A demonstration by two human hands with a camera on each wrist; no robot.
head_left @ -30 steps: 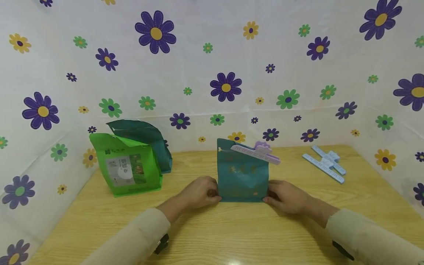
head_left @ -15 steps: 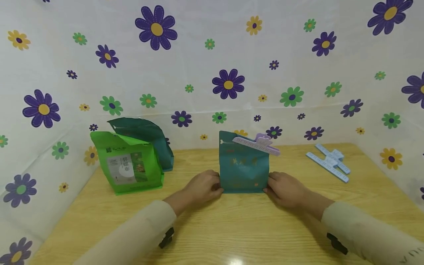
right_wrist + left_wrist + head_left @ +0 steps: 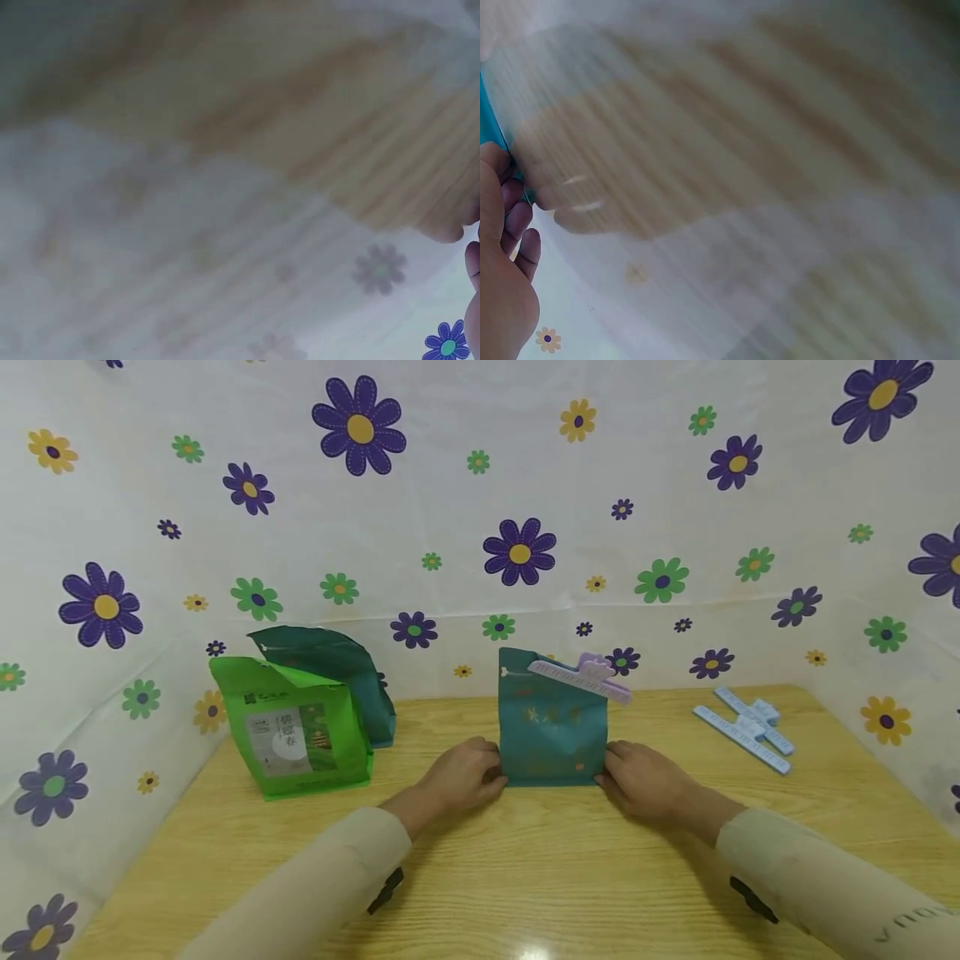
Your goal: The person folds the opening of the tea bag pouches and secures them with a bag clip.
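A teal stand-up pouch (image 3: 553, 735) stands upright on the table in the head view. A lilac sealing clip (image 3: 581, 679) sits aslant across its folded top and sticks out past the right edge. My left hand (image 3: 467, 775) pinches the pouch's lower left side, thumb at the front corner. On the opposite lower side my right hand (image 3: 645, 782) pinches it in the same way. Fingers of the left hand (image 3: 502, 225) curl at the teal edge in the left wrist view. Only a sliver of the right hand (image 3: 474, 300) shows in the right wrist view.
A bright green pouch (image 3: 296, 735) stands at the left of the wooden table (image 3: 480, 877). Behind it leans a dark teal pouch (image 3: 330, 656) with a loose top. Two pale blue clips (image 3: 742, 739) lie crossed at the right. A flowered cloth (image 3: 435, 527) hangs behind.
Both hands have slid the teal pouch a little away from me across the table, keeping their hold at its lower corners. The head view has shifted slightly.
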